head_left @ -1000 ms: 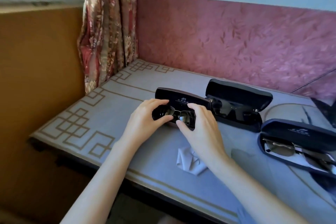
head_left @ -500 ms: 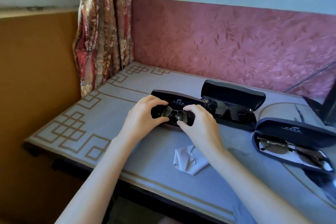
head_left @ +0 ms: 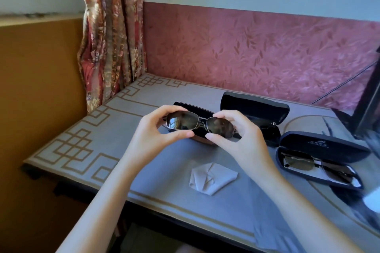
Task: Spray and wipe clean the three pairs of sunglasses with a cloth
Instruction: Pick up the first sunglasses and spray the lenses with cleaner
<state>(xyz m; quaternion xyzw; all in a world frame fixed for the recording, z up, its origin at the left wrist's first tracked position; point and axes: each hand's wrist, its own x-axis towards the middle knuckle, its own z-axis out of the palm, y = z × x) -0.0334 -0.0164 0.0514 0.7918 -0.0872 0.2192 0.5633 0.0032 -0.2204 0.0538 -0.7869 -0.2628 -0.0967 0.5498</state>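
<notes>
A pair of dark metal-framed sunglasses is held up above the table, lenses facing me. My left hand pinches its left lens rim and my right hand pinches its right lens rim. Behind them lies an open black case, mostly hidden. A second open black case holds dark sunglasses. At the right, a third open case holds light-lensed sunglasses. A folded grey cloth lies on the table below my hands.
The table has a grey cover with a gold key pattern and stands in a corner. A patterned curtain hangs at the back left. A dark screen stands at the far right, with a blurred object near the right edge.
Both hands have lifted the sunglasses out of the left case and raised them, lenses now facing me. The view has shifted closer.
</notes>
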